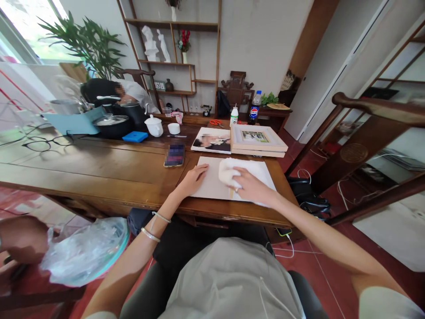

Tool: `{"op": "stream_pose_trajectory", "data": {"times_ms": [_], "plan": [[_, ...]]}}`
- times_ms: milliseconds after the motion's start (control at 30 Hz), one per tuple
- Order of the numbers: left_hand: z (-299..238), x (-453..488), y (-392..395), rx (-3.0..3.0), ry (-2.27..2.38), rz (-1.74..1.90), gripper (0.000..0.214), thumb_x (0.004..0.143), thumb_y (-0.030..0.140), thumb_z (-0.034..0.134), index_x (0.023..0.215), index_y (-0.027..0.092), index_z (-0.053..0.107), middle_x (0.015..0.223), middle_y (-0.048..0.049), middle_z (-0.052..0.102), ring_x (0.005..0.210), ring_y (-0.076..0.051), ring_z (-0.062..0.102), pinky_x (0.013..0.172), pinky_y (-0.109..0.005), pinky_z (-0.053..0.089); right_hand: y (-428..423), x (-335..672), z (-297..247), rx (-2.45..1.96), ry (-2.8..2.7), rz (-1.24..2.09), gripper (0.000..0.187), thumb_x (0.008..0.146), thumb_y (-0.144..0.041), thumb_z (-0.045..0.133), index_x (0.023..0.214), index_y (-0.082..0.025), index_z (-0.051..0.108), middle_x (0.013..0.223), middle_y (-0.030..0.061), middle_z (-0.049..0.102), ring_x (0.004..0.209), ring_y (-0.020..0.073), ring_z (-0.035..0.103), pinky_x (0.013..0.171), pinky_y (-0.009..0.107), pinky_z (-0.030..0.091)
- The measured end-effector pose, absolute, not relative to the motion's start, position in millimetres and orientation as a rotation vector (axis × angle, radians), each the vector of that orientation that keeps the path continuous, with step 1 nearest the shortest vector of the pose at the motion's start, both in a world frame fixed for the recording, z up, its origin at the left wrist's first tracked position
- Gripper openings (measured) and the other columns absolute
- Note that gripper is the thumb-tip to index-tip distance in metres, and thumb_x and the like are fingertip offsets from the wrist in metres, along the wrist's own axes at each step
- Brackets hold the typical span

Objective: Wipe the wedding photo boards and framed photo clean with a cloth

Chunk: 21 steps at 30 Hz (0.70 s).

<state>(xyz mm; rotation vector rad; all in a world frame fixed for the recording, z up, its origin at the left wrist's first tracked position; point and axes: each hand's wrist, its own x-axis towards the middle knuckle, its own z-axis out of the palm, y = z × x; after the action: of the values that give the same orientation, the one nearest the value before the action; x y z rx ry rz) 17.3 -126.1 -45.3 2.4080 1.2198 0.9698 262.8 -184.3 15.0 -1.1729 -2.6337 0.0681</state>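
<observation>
My right hand (pixel 247 182) grips a white wad (pixel 226 173), perhaps cloth; left of it, my left hand (pixel 194 179) lies spread on the board (pixel 210 188).

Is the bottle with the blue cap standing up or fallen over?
The bottle stands upright: its blue cap is on top.

head view | looks forward-down | near table (pixel 133 167) | edges seemingly stretched

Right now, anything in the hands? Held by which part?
Right hand: white wad, held at its right side. Left hand: rests at the left edge of the board, no grip visible.
</observation>
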Motion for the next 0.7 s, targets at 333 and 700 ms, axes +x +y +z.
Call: {"op": "stream_pose_trajectory", "data": {"times_ms": [333,700], "plan": [[-44,17,-127,2.406,1.214,0.96,0.038,0.091,0.028,0.038,0.118,0.012,0.06,0.132,-0.0127,0.055,0.125,-0.023,0.049,0.112,-0.043,0.029,-123,252,31,-1.46,-2.664,-0.019,0.03,0.093,-0.032,0.041,0.1,-0.012,0.063,0.111,0.0185,0.062,0.106,0.0299,0.055,0.088,0.038,0.039],[-44,18,-126,2.4,1.217,0.984,0.038,0.09,0.026,0.038,0.115,0.01,0.061,0.131,-0.0135,0.056,0.124,-0.023,0.05,0.112,-0.042,0.029,-243,226,31,-0.965,-2.84,-0.035,0.016,0.076,-0.022,0.056,0.084,-0.015,0.067,0.121,0.0156,0.056,0.112,0.0313,0.048,0.094,0.044,0.035]]}}
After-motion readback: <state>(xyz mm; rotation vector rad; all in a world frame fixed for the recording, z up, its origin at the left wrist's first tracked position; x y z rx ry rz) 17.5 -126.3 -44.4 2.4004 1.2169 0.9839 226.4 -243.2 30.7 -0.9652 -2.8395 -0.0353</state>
